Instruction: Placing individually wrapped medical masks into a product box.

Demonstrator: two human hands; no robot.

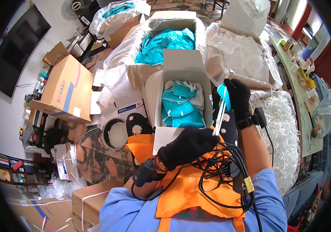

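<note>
A teal face mask (pixel 222 92) is stretched between my hands, to the right of an open white box. My right hand (pixel 238 96), in a black glove, grips the mask's body at the upper end. White elastic straps (pixel 221 116) run taut from it down to my left hand (pixel 188 146), also black-gloved, whose fingers are closed on their lower end. The white box (pixel 184 60) rests on my lap with its flap up. Inside lie several teal masks (pixel 182 108) with white edges and straps, in stacked rows.
Beyond the box stands a plastic-lined carton (pixel 123 54) full of teal masks. A bag of white straps (pixel 275 135) lies at the right, beside a cluttered green table (pixel 308 127). Left are a pot of white pellets (pixel 118 134) and a brown carton (pixel 63 89). Black cables (pixel 227 170) hang over my orange apron.
</note>
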